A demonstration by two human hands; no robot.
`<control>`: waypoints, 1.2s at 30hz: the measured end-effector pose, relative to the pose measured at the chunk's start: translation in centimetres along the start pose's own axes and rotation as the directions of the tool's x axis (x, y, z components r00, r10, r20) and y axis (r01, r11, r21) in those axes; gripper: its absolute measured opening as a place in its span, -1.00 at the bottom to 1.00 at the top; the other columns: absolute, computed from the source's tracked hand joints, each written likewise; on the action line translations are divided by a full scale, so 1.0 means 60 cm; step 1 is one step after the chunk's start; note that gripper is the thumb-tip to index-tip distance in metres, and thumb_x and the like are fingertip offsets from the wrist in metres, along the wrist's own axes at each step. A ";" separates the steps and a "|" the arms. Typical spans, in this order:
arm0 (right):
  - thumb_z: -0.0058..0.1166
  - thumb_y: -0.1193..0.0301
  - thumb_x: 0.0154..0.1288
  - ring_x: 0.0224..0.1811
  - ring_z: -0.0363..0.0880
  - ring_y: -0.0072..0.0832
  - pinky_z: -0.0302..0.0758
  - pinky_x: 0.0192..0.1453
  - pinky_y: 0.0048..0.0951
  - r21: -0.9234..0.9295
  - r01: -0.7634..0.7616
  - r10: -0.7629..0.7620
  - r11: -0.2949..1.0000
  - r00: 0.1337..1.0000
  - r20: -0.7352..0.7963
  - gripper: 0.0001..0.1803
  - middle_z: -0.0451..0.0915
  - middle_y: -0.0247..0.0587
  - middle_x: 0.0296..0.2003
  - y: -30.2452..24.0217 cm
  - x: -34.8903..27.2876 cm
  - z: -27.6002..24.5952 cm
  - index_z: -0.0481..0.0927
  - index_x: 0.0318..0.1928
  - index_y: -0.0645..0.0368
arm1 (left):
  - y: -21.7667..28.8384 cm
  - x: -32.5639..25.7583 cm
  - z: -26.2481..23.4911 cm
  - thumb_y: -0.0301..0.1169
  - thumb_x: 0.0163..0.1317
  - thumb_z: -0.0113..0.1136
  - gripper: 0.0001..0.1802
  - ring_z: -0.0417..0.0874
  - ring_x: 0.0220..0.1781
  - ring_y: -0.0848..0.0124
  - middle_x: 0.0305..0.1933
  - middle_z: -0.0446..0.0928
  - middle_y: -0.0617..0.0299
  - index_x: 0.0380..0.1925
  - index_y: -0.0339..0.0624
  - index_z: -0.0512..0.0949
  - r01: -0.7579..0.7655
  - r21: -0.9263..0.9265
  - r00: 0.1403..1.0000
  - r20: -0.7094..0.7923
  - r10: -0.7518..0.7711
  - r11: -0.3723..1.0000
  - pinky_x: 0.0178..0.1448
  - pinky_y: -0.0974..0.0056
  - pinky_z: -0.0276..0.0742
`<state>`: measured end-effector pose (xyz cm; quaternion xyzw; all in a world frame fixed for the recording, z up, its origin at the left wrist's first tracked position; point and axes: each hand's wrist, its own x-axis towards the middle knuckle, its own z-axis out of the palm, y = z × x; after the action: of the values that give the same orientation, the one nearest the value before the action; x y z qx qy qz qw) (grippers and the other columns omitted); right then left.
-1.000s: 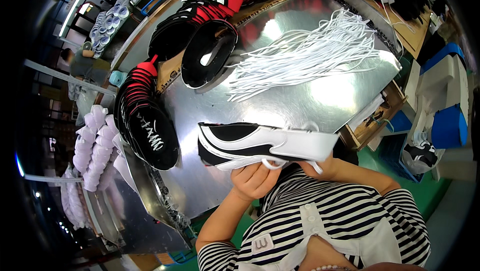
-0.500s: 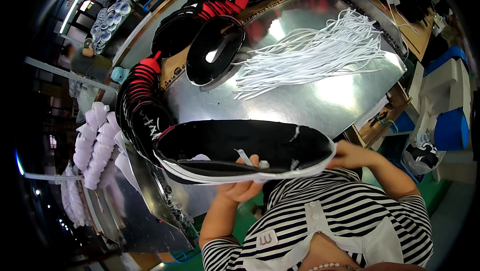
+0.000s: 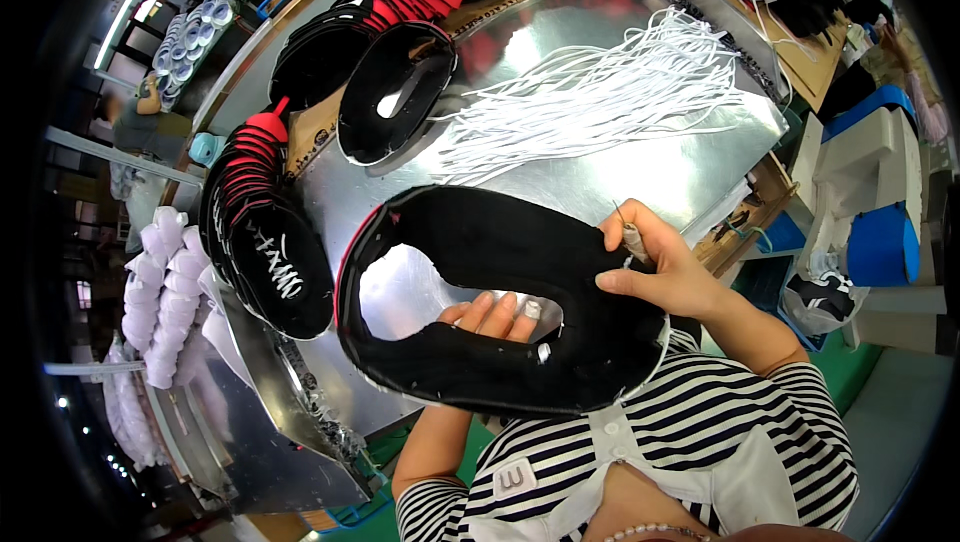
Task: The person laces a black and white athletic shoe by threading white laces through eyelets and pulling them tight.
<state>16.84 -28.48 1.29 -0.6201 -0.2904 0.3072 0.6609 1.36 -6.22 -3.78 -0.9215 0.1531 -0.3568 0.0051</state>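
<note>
A black shoe upper (image 3: 460, 227) with a white edge is held up in front of my chest, its black inner side facing me and its opening showing the table behind. My left hand (image 3: 493, 316) supports it from beneath, with fingers curled up through the opening; one fingertip carries a white wrap. At the upper's right end, my right hand (image 3: 665, 267) pinches it between thumb and fingers. A small tan-wrapped piece with a thin pointed metal tip (image 3: 631, 235) sticks up between those right fingers. A small white bit (image 3: 544, 352) shows near the opening.
Beyond the upper, a bundle of white shoelaces (image 3: 590, 107) lies on the metal tabletop (image 3: 350, 192). Another black upper (image 3: 398, 92) rests beside it. Rows of nested black-and-red uppers (image 3: 245, 172) line the left and far edges. White machine-like housing (image 3: 865, 182) stands at right.
The upper has turned from lying side-on to facing me with its inside and opening showing. My right hand has come from behind its end onto the inner face.
</note>
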 end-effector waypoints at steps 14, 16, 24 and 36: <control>0.27 0.55 0.19 -0.13 0.42 -0.72 0.36 0.02 -0.66 0.209 0.018 0.043 0.978 0.957 -0.286 -0.63 0.43 -0.50 -0.21 -0.039 -0.025 -0.092 0.35 -0.12 0.02 | 0.039 0.016 0.071 -0.53 -0.02 0.26 -0.66 0.55 0.04 0.03 0.05 0.54 0.05 -0.15 -0.15 0.63 0.210 -0.284 0.963 -0.105 -0.248 0.935 0.06 -0.01 0.39; 0.26 0.55 0.18 -0.15 0.48 -0.69 0.44 -0.03 -0.62 0.188 0.116 -0.031 0.975 0.914 -0.406 -0.63 0.47 -0.47 -0.21 -0.073 -0.020 -0.138 0.35 -0.12 0.01 | 0.043 0.022 0.088 -0.60 -0.05 0.21 -0.67 0.56 -0.02 0.05 0.03 0.54 0.05 -0.19 -0.17 0.64 0.216 -0.353 0.953 -0.125 -0.275 0.910 0.04 0.00 0.37; 0.27 0.52 0.16 -0.24 0.56 -0.55 0.54 -0.13 -0.45 -0.121 0.558 -0.413 0.821 0.436 -0.800 -0.68 0.52 -0.41 -0.29 -0.212 0.062 -0.481 0.43 -0.13 0.04 | 0.045 0.042 0.105 -0.70 -0.10 0.17 -0.59 0.55 -0.08 0.12 -0.02 0.56 0.07 -0.18 -0.19 0.66 0.289 -0.446 0.947 0.002 -0.322 0.847 -0.08 0.15 0.45; 0.24 0.34 0.21 -0.08 0.56 -0.16 0.46 -0.02 -0.18 -0.736 -0.096 -0.741 0.671 -0.049 -0.669 -0.66 0.56 -0.07 -0.14 -0.302 0.401 -0.775 0.46 -0.06 0.14 | 0.046 0.085 0.127 -0.59 0.24 0.11 -0.80 0.59 -0.08 -0.01 -0.09 0.56 -0.09 -0.16 -0.21 0.63 0.636 -0.498 0.758 0.263 -0.596 0.589 0.04 0.03 0.51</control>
<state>68.70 -40.63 16.53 -0.7182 0.0100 -0.4927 0.4913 9.17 -11.09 -6.43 -0.8874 -0.0780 -0.2436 -0.3836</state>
